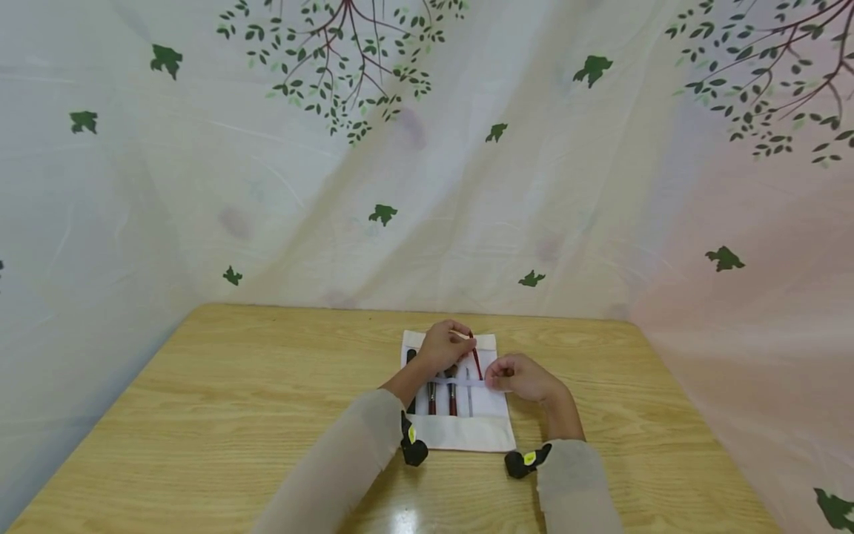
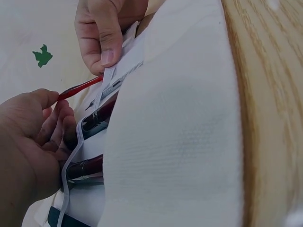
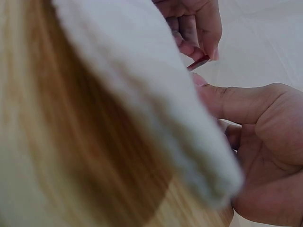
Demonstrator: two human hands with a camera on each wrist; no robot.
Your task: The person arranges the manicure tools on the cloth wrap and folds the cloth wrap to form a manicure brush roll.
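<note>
A white cloth tool pouch (image 1: pixel 460 432) lies unfolded on the table, a white elastic band (image 2: pixel 66 189) running across it. My left hand (image 1: pixel 445 347), over the pouch's upper part, pinches the upper end of a slim red tool (image 2: pixel 79 88) between thumb and fingers. The tool's other end reaches the band near my right hand (image 1: pixel 530 378). That hand pinches the band at the pouch's right edge, thumb on top. Two brushes (image 1: pixel 453 400) with dark red handles, a thin silver tool (image 2: pixel 113 87) and a black tool (image 1: pixel 411 357) sit under the band.
The wooden table (image 1: pixel 267 371) extends around the pouch. Behind it hangs a pale cloth backdrop (image 1: pixel 454 245) printed with leaves and branches. Both wrists carry small black cameras (image 1: pixel 414 449) over light sleeves.
</note>
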